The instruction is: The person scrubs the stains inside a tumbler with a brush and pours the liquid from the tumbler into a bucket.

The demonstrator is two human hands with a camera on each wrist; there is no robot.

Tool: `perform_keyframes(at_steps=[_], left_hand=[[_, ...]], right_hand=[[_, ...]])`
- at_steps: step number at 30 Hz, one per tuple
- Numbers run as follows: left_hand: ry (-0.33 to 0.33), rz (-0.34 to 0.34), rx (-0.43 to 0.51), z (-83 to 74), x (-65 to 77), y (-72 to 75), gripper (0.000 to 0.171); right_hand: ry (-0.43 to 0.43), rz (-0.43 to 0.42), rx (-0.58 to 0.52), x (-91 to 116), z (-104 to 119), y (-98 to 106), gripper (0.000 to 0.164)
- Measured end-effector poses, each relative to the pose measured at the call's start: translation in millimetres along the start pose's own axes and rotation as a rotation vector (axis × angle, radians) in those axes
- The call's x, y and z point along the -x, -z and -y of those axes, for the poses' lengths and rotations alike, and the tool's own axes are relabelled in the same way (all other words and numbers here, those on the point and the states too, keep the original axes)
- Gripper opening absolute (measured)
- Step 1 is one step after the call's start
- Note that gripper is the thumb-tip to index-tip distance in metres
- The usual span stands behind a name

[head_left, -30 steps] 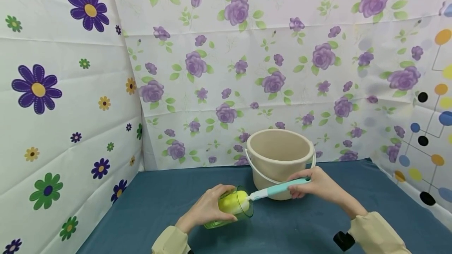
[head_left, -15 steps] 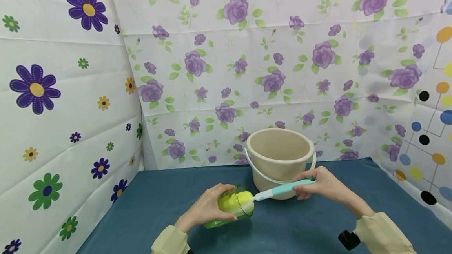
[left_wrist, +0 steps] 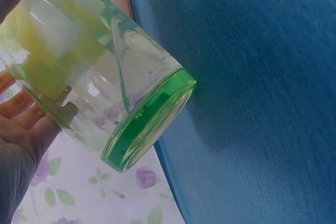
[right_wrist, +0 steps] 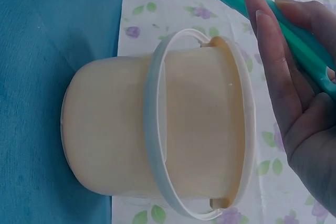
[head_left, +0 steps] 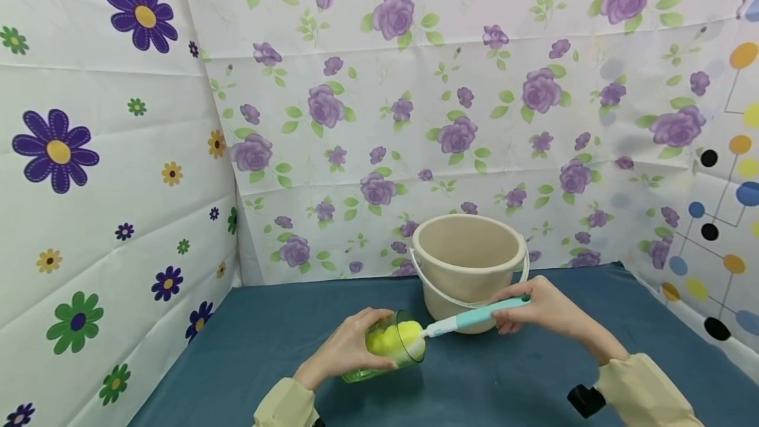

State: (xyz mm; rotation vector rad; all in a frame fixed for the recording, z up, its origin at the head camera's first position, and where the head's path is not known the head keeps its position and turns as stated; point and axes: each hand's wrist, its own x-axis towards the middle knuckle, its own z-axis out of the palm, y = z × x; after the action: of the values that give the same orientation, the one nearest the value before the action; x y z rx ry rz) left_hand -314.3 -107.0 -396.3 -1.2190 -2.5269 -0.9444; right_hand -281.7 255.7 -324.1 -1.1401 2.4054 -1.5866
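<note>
Blue cloth [head_left: 474, 384] below, L hand [head_left: 346, 348] clamped round green glass [left_wrist: 100, 72], tipped mouth-toward R hand [head_left: 539, 310], which grips teal-handled brush [head_left: 477, 315], prob b/c that lines up yellow sponge head [head_left: 398, 340], mostly inside glass; bucket [head_left: 468, 283] behind.

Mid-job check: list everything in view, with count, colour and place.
Cup: one, clear green, tilted, low centre of the head view.
Sponge: one, mostly yellow, in the cup near its mouth.
Handle: one, teal and white, tip at the sponge.
Bucket: one, beige, upright, behind and right of the cup.
Bail: one, white, on the bucket.
Table: one, dark blue, under the bucket.
Patterned sheets: three, white with flowers or coloured dots, left, back and right.
Wrist devices: two, black, at the cuffs, left one barely showing.
Sleeves: two, cream, bottom of the head view.
Left grip: one, bare, around the cup.
Right grip: one, bare, holding the handle.
</note>
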Motion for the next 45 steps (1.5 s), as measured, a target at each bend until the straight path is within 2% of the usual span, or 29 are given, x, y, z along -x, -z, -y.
perform_keyframes(at_steps=[9, 17, 24, 31, 39, 45], left_hand=[[0.019, -0.001, -0.005, -0.6, 0.1, 0.9, 0.075], [0.017, 0.009, 0.004, 1.3, 0.0, -1.4, 0.074], [0.018, 0.010, -0.002, 0.0, 1.0, -0.2, 0.074], [0.029, 0.016, 0.003, -1.2, 1.2, -0.1, 0.075], [0.005, 0.000, 0.009, -0.4, 1.3, -0.8, 0.075], [0.018, 0.002, 0.014, -1.6, 1.6, -0.1, 0.074]], right_hand=[[0.027, -0.024, 0.013, -1.4, 1.9, 6.0, 0.020], [-0.023, -0.027, 0.036, 2.3, -3.6, 10.6, 0.022], [-0.061, 0.003, 0.019, 5.2, -1.9, 12.0, 0.024], [-0.046, 0.015, -0.018, 4.2, 0.4, 6.9, 0.025], [-0.027, -0.014, 0.013, 1.8, 0.8, 3.7, 0.022], [0.003, -0.026, 0.011, 0.9, -0.6, 3.8, 0.020]])
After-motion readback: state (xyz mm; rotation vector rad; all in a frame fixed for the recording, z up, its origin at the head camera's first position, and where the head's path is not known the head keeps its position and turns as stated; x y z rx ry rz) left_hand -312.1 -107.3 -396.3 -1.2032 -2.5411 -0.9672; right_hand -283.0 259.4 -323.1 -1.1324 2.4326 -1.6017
